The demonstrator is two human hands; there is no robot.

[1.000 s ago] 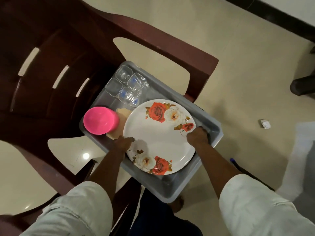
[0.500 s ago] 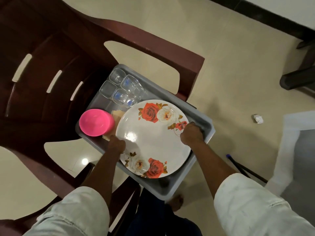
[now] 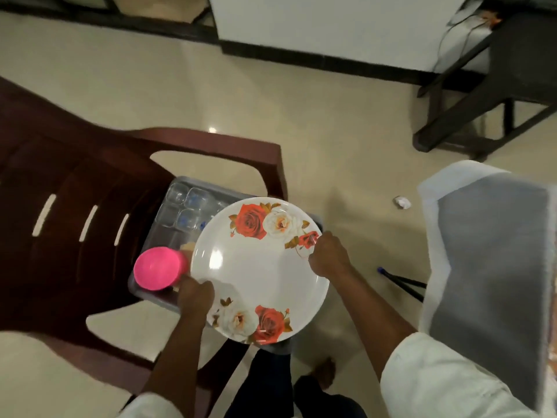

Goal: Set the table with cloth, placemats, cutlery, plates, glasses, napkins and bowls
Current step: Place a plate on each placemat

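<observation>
Beige floor tiles (image 3: pixel 301 122) spread under a dark brown plastic chair (image 3: pixel 75 206), our landmark. On its seat we see a grey tub (image 3: pixel 141 285) with clear glasses (image 3: pixel 187 209) at its far end and a pink cup (image 3: pixel 156 268) at its near-left edge. Over the tub's right part we hold a white rose-patterned plate (image 3: pixel 262 273): our left hand (image 3: pixel 196 297) pinches its near-left rim, our right hand (image 3: pixel 328 254) pinches its right rim. Right of the chair lies a grey cloth (image 3: pixel 488 267).
</observation>
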